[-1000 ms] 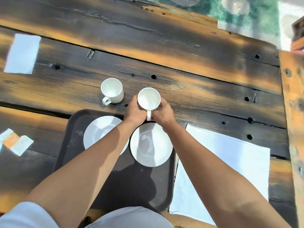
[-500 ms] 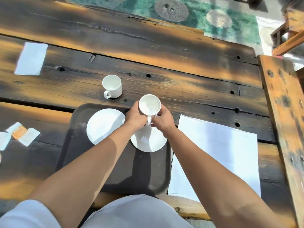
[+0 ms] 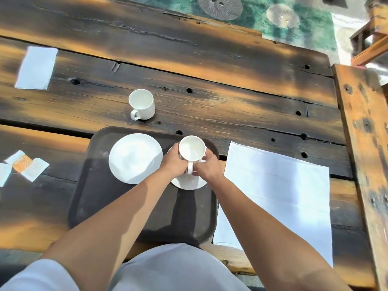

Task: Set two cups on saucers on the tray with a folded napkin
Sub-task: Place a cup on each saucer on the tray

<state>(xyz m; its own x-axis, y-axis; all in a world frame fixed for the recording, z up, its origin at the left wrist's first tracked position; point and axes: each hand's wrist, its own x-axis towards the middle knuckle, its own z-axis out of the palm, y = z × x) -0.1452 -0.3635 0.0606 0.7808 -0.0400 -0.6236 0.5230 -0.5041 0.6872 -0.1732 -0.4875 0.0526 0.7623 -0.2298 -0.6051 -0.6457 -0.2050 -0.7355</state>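
A dark tray lies on the wooden table with two white saucers on it. The left saucer is bare. Over the right saucer I hold a white cup with both hands, my left hand on its left side and my right hand by its handle. I cannot tell whether the cup touches the saucer. A second white cup stands on the table beyond the tray. A large white napkin lies flat to the right of the tray.
A small white paper lies at the far left of the table. Torn packets lie at the left edge. A wooden bench or beam runs along the right side. Green rug beyond the table.
Both hands have brought the cup from the table beyond the tray toward me, over the right saucer. The other cup and the left saucer stayed put.
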